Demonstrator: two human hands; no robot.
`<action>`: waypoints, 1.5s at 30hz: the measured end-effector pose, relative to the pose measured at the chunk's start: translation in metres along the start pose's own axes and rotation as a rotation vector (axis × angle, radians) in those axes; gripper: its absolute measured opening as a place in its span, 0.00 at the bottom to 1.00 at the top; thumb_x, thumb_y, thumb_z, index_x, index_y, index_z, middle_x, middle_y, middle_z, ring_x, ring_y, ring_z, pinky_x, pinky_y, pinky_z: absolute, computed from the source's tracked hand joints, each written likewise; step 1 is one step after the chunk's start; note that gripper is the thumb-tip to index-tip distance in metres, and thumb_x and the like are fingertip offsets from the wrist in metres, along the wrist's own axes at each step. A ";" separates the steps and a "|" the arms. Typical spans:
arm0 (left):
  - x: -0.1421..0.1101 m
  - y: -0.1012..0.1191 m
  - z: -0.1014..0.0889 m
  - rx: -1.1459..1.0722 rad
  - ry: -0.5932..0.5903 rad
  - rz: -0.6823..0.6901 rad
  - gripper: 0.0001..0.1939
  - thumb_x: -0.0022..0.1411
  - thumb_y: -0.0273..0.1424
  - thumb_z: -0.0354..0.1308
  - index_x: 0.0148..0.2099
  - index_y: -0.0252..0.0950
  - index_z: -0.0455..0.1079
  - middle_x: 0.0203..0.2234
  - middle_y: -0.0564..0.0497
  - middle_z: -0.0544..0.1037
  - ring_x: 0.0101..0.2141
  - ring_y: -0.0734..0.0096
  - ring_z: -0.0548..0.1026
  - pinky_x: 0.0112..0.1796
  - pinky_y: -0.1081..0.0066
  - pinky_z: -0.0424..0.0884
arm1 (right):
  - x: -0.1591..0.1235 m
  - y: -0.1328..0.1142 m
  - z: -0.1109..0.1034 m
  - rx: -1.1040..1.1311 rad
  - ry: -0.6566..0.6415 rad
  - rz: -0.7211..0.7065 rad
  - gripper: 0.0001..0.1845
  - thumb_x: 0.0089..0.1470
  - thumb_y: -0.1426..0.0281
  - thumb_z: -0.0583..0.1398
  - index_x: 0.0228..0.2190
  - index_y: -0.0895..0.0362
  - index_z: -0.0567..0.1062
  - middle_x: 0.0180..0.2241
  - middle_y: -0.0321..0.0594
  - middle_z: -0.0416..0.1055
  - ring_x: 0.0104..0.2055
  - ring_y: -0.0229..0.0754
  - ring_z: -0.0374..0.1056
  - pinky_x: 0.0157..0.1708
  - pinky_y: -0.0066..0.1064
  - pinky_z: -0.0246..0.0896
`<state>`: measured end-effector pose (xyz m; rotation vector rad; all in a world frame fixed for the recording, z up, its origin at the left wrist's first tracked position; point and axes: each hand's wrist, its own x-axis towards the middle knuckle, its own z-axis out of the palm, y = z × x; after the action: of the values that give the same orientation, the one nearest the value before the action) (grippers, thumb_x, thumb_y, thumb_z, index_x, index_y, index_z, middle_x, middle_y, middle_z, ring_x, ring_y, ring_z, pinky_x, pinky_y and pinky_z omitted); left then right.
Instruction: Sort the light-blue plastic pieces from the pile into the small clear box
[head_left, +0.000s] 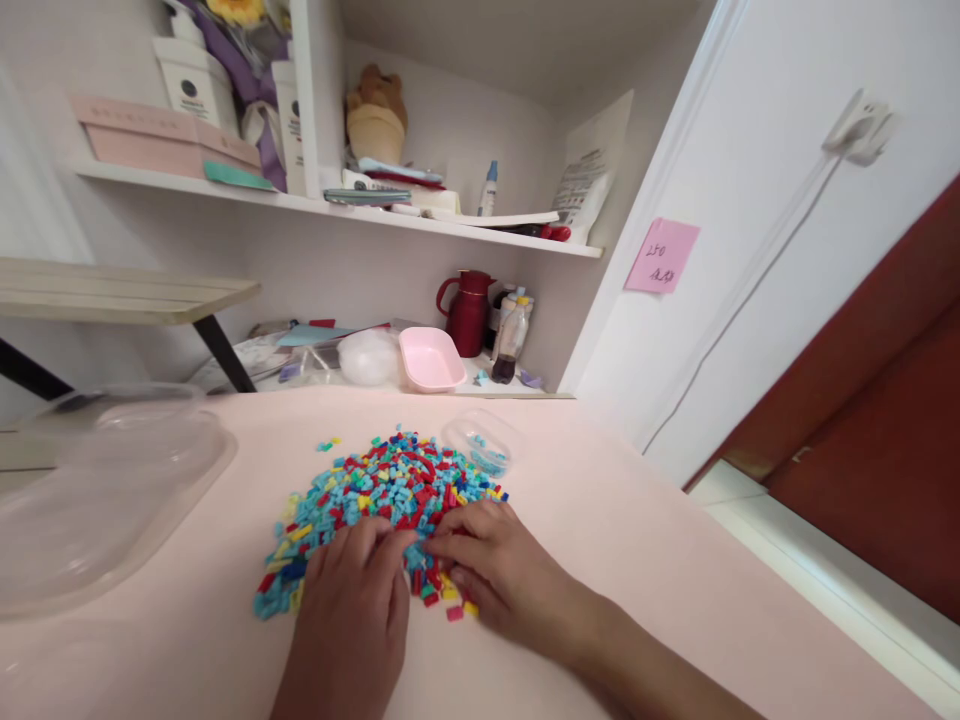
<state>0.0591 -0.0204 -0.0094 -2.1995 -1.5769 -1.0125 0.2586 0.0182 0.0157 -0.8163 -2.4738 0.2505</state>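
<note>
Left hand (351, 605), right hand (506, 565) at brick heap (394, 480), fingers (461, 547) curled; whether pinching any piece, cannot tell

My bricks (390, 482) are light blue, red, yellow and green (a few dark blue), my worktop (622, 510) pale pink, the bowl (433, 358) pink, the jug (469, 318) deep red.
</note>
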 end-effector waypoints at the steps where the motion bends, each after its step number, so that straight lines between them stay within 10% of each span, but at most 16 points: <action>1: 0.000 0.000 -0.002 0.007 -0.017 -0.009 0.15 0.62 0.23 0.47 0.42 0.40 0.74 0.35 0.48 0.75 0.38 0.61 0.74 0.39 0.59 0.65 | 0.000 0.001 0.001 -0.020 -0.014 0.003 0.20 0.56 0.76 0.58 0.49 0.48 0.74 0.44 0.41 0.72 0.43 0.44 0.65 0.44 0.37 0.57; 7: 0.000 -0.002 -0.008 0.058 -0.136 -0.028 0.16 0.60 0.24 0.49 0.42 0.44 0.75 0.32 0.51 0.76 0.35 0.63 0.75 0.38 0.60 0.62 | 0.000 0.006 -0.002 -0.071 -0.005 0.068 0.10 0.59 0.75 0.56 0.35 0.52 0.78 0.32 0.39 0.72 0.37 0.42 0.66 0.41 0.35 0.56; 14: 0.001 0.002 -0.014 0.148 -0.241 -0.072 0.17 0.61 0.24 0.46 0.38 0.42 0.76 0.31 0.49 0.78 0.33 0.61 0.76 0.38 0.58 0.62 | 0.003 0.000 0.008 -0.085 0.031 -0.016 0.21 0.59 0.75 0.56 0.52 0.48 0.72 0.39 0.42 0.72 0.40 0.43 0.65 0.40 0.35 0.57; 24: 0.003 0.002 -0.008 0.043 -0.359 -0.012 0.19 0.62 0.24 0.49 0.48 0.48 0.76 0.33 0.50 0.78 0.37 0.61 0.76 0.38 0.60 0.63 | 0.000 0.006 0.003 -0.044 0.047 0.038 0.18 0.55 0.79 0.55 0.44 0.51 0.76 0.37 0.42 0.73 0.39 0.43 0.65 0.41 0.36 0.59; 34: 0.003 -0.005 -0.007 -0.132 -0.097 -0.043 0.22 0.56 0.19 0.46 0.41 0.43 0.77 0.40 0.50 0.77 0.42 0.63 0.75 0.43 0.60 0.68 | -0.001 0.004 -0.023 0.129 0.022 0.102 0.15 0.57 0.78 0.55 0.39 0.51 0.79 0.40 0.41 0.74 0.42 0.42 0.69 0.44 0.34 0.63; 39: 0.008 -0.005 -0.018 -0.153 -0.069 -0.087 0.21 0.56 0.19 0.44 0.34 0.44 0.77 0.33 0.52 0.77 0.36 0.65 0.76 0.38 0.61 0.68 | -0.014 -0.001 -0.050 0.368 -0.456 0.142 0.14 0.57 0.78 0.56 0.37 0.51 0.79 0.25 0.30 0.74 0.24 0.33 0.69 0.27 0.21 0.62; 45: 0.006 0.000 -0.024 -0.188 -0.140 -0.056 0.18 0.55 0.18 0.45 0.24 0.41 0.71 0.23 0.55 0.76 0.27 0.68 0.74 0.32 0.66 0.67 | -0.008 -0.009 -0.032 0.152 -0.245 0.022 0.18 0.56 0.75 0.59 0.47 0.50 0.76 0.46 0.41 0.73 0.48 0.42 0.69 0.49 0.33 0.63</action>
<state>0.0506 -0.0289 0.0119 -2.4112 -1.6734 -1.0844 0.2762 0.0065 0.0423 -0.7894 -2.6316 0.5703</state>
